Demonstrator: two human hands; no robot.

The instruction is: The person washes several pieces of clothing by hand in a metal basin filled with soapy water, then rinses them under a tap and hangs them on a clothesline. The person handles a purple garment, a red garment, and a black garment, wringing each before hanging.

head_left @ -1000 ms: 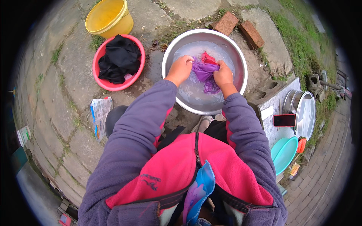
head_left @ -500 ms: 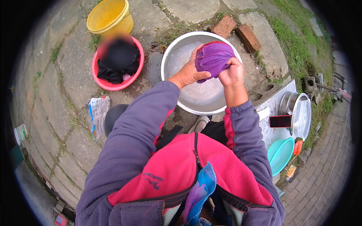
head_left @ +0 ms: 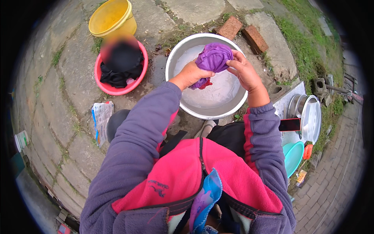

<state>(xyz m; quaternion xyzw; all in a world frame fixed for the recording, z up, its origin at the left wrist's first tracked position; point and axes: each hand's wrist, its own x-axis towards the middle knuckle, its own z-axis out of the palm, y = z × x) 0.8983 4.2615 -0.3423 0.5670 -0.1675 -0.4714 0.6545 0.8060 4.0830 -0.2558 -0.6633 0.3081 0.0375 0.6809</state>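
A bunched purple cloth [head_left: 214,57] hangs over the large metal basin [head_left: 172,91], which has cloudy water in its bottom. A bit of red fabric [head_left: 205,84] shows under the bundle. My left hand [head_left: 192,75] is closed around the cloth's lower left side, thumb across its front. At the right edge of the bundle, my right hand [head_left: 246,72] pinches the fabric with its fingertips, the palm away from it. Part of the fingers of my left hand is hidden behind the cloth.
On the left stand a red tub [head_left: 145,70] of dark clothes and a yellow bucket [head_left: 130,25]. Two bricks [head_left: 229,28] lie beyond the basin. To the right are a phone [head_left: 289,124], metal pots [head_left: 310,119] and a turquoise basin [head_left: 294,158]. A plastic bag [head_left: 102,121] lies at left.
The purple cloth has shifted slightly left and tilted, and red fabric now shows below it. My right hand has loosened from a tight grasp to a fingertip hold, its forearm swinging right.
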